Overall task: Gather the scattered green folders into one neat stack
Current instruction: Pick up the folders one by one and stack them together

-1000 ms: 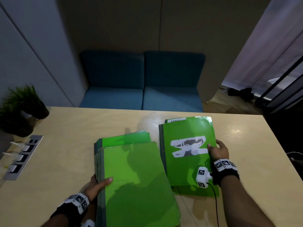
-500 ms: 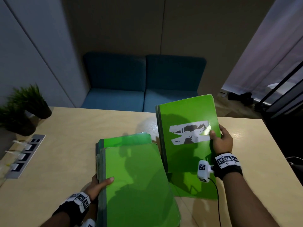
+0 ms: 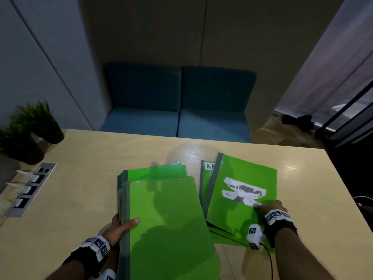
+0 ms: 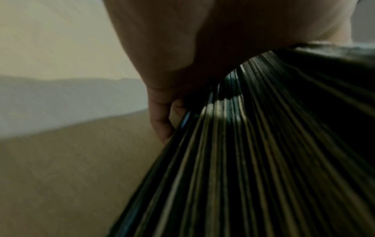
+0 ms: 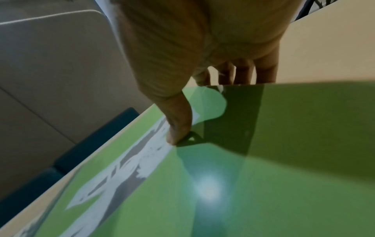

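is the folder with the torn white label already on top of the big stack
No, the labelled folder is still off to the right of the stack, pinched by the right hand.

Label (image 3: 210, 166) on lower folder (image 3: 204, 178) half covered.

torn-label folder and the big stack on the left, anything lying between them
Nothing: head view shows only a narrow strip of bare table between the torn-label folder and the stack.

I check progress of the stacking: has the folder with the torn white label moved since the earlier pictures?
Yes. The folder with the torn white label, pinched by the right hand, was raised toward the blue sofa; now it is lower, tilted over the table.
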The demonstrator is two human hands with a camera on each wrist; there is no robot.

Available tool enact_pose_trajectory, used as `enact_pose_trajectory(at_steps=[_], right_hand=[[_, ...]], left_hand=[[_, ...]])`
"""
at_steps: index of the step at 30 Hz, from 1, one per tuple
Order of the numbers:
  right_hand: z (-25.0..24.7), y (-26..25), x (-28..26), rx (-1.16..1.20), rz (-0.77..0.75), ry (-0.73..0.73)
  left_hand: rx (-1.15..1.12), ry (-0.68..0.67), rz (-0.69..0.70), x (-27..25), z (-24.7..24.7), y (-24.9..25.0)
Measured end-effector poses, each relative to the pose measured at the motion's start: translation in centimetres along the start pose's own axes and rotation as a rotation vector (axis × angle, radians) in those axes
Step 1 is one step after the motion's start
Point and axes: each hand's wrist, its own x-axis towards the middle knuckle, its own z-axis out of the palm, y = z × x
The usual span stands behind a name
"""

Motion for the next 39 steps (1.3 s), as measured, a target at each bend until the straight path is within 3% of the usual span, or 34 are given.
enact_pose_trajectory(at_steps=[4, 8, 13, 17, 21, 26, 29, 33, 39], right_hand=[[-0.4, -1.1, 0.0, 0.135, 0.030, -0.033], [-1.5, -1.1, 0.1, 0.263, -0.042, 0.009], [-4.2, -3.8, -1.1, 0.583, -0.316, 0.058], [-8.7, -7.2, -1.5, 0.738, -0.473, 0.198], [-9.8, -9.6, -2.6, 0.937, -0.543, 0.088], [-4.0, -10.9, -5.0, 0.914, -0.434, -0.157], [-1.5, -10.8, -6.1, 0.870, -0.338, -0.222], [-2.6, -10.9, -6.1, 0.890, -0.341, -0.161], [-8.8, -12.9, -5.6, 0.908, -0.516, 0.019]], left_hand=[[0.002, 0.008, -0.017, -0.2, 0.0, 0.2], [0.028, 0.037, -0.032, 0.2, -0.4, -0.2], [0.039, 0.037, -0.064, 0.4, -0.7, -0.7], [0.019, 0.048, -0.072, 0.8, -0.9, -1.3], [-0.006, 0.037, -0.069, 0.8, -0.8, -1.0], [0.007, 0.035, -0.052, 0.7, -0.7, -0.7], [0.031, 0.033, -0.048, 0.6, -0.7, -0.6], [0.082, 0.028, -0.057, 0.5, -0.6, -0.5], [0.096, 0.025, -0.072, 0.6, -0.9, -0.8]])
